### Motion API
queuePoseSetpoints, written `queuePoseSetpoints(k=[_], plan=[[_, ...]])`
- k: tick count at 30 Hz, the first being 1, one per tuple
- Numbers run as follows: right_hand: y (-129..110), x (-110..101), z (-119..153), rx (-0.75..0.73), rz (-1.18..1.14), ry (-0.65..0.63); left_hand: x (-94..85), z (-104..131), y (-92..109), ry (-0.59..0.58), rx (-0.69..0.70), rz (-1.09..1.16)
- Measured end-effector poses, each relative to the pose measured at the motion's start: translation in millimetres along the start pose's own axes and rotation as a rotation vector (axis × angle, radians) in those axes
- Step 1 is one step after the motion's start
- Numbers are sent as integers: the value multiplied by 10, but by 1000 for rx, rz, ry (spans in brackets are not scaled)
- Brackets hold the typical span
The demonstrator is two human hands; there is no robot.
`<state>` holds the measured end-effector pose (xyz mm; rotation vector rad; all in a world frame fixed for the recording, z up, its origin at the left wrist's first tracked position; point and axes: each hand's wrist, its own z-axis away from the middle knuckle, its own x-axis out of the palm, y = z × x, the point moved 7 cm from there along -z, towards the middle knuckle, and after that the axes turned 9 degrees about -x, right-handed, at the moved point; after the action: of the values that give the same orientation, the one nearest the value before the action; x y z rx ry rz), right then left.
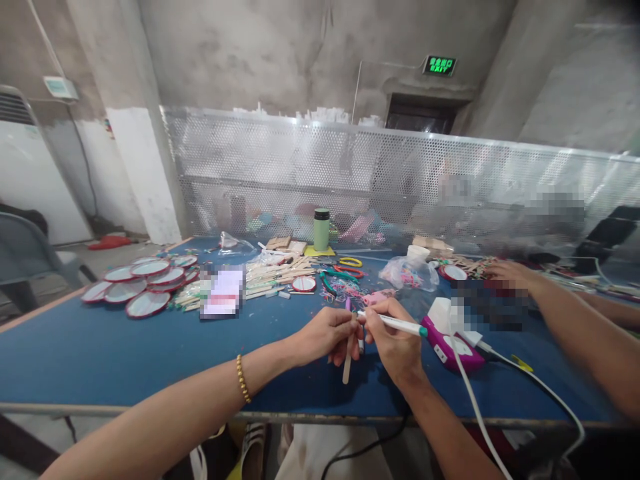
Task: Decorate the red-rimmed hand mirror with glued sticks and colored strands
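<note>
My left hand (327, 335), with a gold bead bracelet on its wrist, is closed around a flat wooden craft stick (347, 367). The stick slants downward, and a purple piece shows above the fingers. In my right hand (397, 343) a white marker pen (400, 324) with a green end is pinched, its tip close to the stick at my left fingers. Whether the tip touches the stick I cannot tell. Just beyond my hands lie a heap of pink and blue bands (347, 288) and teal-handled pliers (327, 283).
Round white discs with red rims (150, 303) are piled at left beside a phone (223, 293) and wooden sticks (275, 272). A green bottle (321, 230) stands at the back. Right are a purple power strip (463, 357) with cables and another person's arm (575, 320).
</note>
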<state>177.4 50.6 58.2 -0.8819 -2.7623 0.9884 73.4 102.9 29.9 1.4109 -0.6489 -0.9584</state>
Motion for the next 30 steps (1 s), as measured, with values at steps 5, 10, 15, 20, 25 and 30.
queuePoseSetpoints(k=[5, 10, 15, 20, 25, 30], plan=[[29, -11, 13, 17, 8, 2, -3, -10, -20, -4, -3, 10], [-8, -23, 4, 12, -13, 35, 2, -9, -5, -20, 23, 26], [-15, -13, -3, 32, -49, 43, 2, -22, -15, -35, 31, 50], [-16, -9, -2, 36, -27, 33, 0, -28, -24, -33, 28, 52], [-28, -11, -6, 34, -56, 22, 2, -10, -13, -22, 17, 46], [-26, -6, 0, 43, -78, 16, 2, -12, -20, -21, 15, 58]])
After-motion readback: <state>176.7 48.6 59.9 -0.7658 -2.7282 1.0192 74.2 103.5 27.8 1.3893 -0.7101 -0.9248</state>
